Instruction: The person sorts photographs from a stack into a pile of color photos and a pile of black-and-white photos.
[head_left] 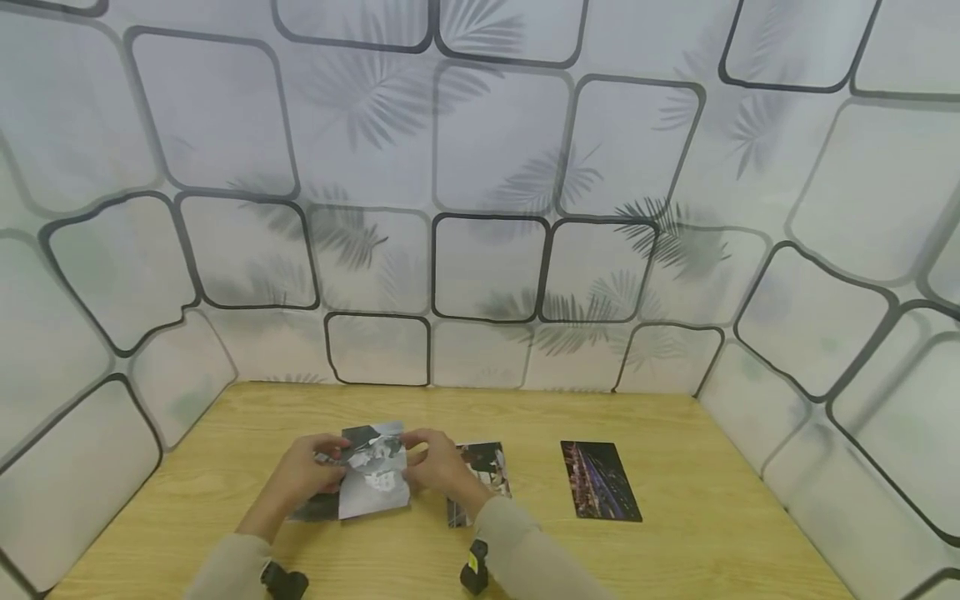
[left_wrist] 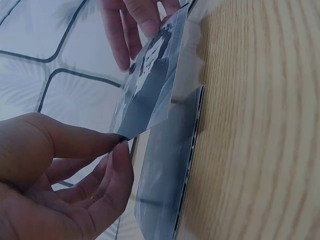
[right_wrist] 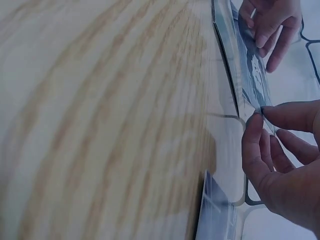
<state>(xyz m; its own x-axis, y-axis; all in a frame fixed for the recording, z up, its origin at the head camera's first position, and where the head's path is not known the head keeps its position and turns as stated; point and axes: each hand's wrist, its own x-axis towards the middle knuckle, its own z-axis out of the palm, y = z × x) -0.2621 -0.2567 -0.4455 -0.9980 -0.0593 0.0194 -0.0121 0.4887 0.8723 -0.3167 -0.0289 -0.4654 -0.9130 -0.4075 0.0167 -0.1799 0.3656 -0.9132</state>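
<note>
A grey-and-white photo print (head_left: pixel 373 487) is held up between both hands, tilted above the table. My left hand (head_left: pixel 306 468) pinches its left edge between thumb and fingertips. On the opposite edge, my right hand (head_left: pixel 437 460) grips the print the same way; the right wrist view shows thumb and finger meeting at the print's edge (right_wrist: pixel 256 75). Just below lies a dark stack of prints (left_wrist: pixel 167 165) on the table, partly covered by the left hand and the held print in the head view.
Partly under the right forearm lies another print (head_left: pixel 487 461). Further right is a dark print of city lights at night (head_left: pixel 602 482). The wooden table (head_left: pixel 510 412) ends against a patterned curtain (head_left: pixel 487 267) at the back and sides.
</note>
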